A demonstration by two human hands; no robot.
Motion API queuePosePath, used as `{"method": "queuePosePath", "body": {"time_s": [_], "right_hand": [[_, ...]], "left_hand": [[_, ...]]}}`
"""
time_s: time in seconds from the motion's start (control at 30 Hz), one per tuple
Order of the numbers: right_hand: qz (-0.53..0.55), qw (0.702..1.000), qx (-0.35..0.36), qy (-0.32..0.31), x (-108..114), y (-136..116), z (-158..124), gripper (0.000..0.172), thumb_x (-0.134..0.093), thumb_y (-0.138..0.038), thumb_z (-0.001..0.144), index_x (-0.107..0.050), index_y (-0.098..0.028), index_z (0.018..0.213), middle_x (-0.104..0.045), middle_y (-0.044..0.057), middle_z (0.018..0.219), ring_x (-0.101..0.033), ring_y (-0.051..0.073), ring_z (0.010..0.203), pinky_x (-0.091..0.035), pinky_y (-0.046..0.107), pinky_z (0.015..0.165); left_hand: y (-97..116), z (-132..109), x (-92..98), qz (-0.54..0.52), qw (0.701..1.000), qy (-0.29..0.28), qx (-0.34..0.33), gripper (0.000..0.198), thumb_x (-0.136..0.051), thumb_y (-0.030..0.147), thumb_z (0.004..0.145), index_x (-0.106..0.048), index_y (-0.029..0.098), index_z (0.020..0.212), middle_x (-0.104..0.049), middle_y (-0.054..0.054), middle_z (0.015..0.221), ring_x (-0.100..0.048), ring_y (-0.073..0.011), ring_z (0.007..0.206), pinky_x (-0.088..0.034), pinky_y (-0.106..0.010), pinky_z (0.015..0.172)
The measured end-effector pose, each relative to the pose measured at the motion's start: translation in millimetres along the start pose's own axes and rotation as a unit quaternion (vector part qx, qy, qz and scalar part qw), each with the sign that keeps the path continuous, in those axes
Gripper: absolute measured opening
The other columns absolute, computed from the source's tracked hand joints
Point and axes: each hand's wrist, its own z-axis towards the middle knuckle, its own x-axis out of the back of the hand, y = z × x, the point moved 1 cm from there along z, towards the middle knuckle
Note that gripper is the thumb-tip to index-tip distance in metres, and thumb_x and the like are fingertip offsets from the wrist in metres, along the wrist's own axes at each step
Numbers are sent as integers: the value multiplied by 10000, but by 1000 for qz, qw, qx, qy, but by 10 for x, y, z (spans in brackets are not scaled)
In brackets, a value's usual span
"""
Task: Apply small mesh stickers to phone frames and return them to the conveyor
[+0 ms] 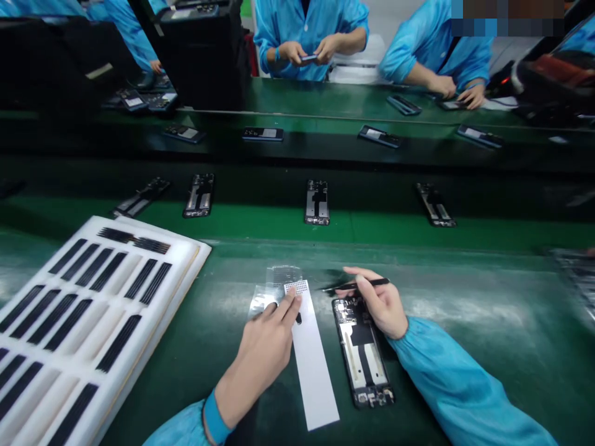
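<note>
My left hand (267,337) presses its fingertips on the dotted top end of a long white strip (316,378), with a small black piece (299,318) beside the fingers. Clear film (261,299) lies to the left of the strip, partly under the hand. In my right hand (383,306) is a pair of dark tweezers (382,281), its tip pointing left towards the strip. Below that hand an opened phone (365,356) lies on the green bench, its top edge partly covered by the fingers.
A white foam tray (186,244) with rows of black strips fills the left. Opened phones (317,202) lie along a green belt (274,226) ahead. Across it, people in blue sleeves (269,37) handle phones.
</note>
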Motion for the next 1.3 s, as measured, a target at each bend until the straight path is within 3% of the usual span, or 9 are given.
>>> {"method": "queuePosePath", "body": {"time_s": [0.17,0.3,0.5,0.67,0.8,0.97,1.03,1.13,1.3], "right_hand": [[6,999,-25,40,184,99,-299,417,-473,-478,1031,-665,-152,1207,-630,-4,519,-763,236,687,-605,292,581],[10,999,-24,30,141,147,-339,426,-498,-509,1010,-684,-152,1148,-676,16,564,-724,210,567,-617,311,575],[-8,1000,0,21,132,155,-310,389,-458,-448,1041,-659,-146,1180,-694,26,582,-735,204,600,-623,297,595],[-46,997,55,11,143,138,-360,302,-501,-388,1026,-727,-191,1061,-742,58,715,-731,203,632,-625,316,650],[-55,992,109,17,238,63,-391,262,-652,-467,921,-777,-236,928,-784,75,827,-753,244,757,-621,347,736],[21,973,64,219,683,-130,-612,332,-423,-358,1041,-660,-211,1221,-784,100,989,-749,238,931,-590,420,885],[78,969,-22,235,821,-184,-856,344,-450,-349,1016,-615,-183,1268,-781,109,992,-760,246,850,-628,390,727],[8,981,-150,124,817,-213,-1351,356,-452,-340,994,-626,-149,1239,-771,97,910,-662,168,489,-521,272,405],[-257,955,-148,-23,469,-226,-2002,435,-351,-240,991,-644,-174,1305,-743,52,812,-730,198,733,-599,322,753]], "left_hand": [[51,-146,-22,-157,983,60,76,403,-343,241,1021,-485,183,1394,-647,-129,1310,-649,-268,1145,-555,-398,904],[158,-274,18,-293,944,29,149,418,-288,410,1054,-455,171,1354,-653,-14,764,-639,-154,594,-544,-267,567],[209,-422,9,-638,730,-78,232,506,-477,560,967,-432,193,1312,-555,-18,859,-577,-155,662,-508,-261,487],[258,-484,-28,-503,836,-78,208,321,-443,479,1002,-596,196,1008,-595,-9,758,-589,-146,625,-505,-246,514],[526,-471,-126,-215,975,35,-41,238,-442,159,978,-630,187,1121,-700,-84,1065,-675,-203,950,-562,-291,801],[968,-444,-340,7,977,39,-211,437,-467,41,929,-542,117,1353,-661,-133,1285,-646,-276,1067,-568,-366,832],[1081,-426,-417,39,970,15,-240,456,-503,64,928,-510,96,1382,-636,-133,1327,-631,-269,1084,-574,-363,824],[1151,-394,-530,52,967,6,-248,476,-550,99,927,-489,83,1398,-616,-128,1353,-617,-264,1092,-582,-358,795],[1131,-353,-677,73,961,5,-267,461,-559,135,946,-494,83,1399,-588,-121,1399,-609,-256,1092,-583,-349,793]]}}
